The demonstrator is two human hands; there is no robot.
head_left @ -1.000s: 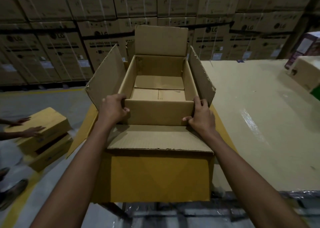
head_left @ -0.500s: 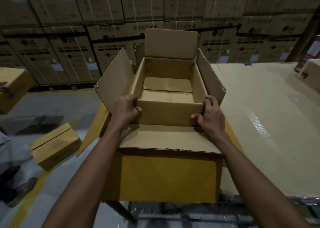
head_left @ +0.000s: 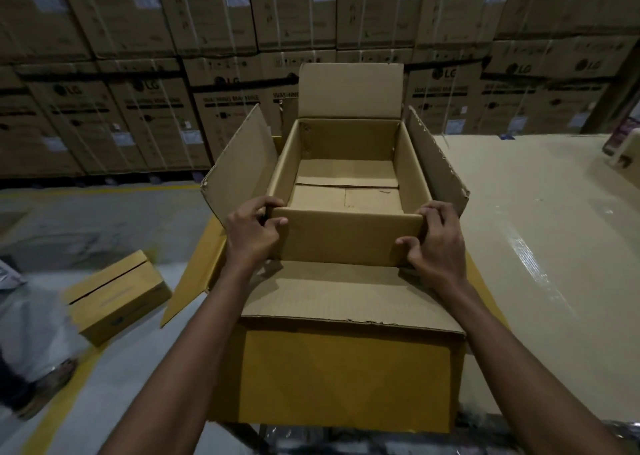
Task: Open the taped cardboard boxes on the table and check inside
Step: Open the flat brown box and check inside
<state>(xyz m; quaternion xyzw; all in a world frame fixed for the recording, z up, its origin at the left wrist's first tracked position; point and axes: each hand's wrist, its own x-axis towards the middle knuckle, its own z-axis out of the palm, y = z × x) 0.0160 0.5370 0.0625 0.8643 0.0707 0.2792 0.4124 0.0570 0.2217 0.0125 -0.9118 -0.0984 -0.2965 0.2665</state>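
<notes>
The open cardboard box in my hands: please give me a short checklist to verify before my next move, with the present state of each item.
1. Flaps of the open box folded away from the opening: ok.
2. Inside visible down to the bottom: ok, only bare cardboard shows.
3. Left hand grips the near left corner: ok.
4. Right hand grips the near right corner: ok.
5. Space to set the box down: ok, bare table surface shows to its right.
6. Box fully supported at the table's near edge: cannot tell.
</notes>
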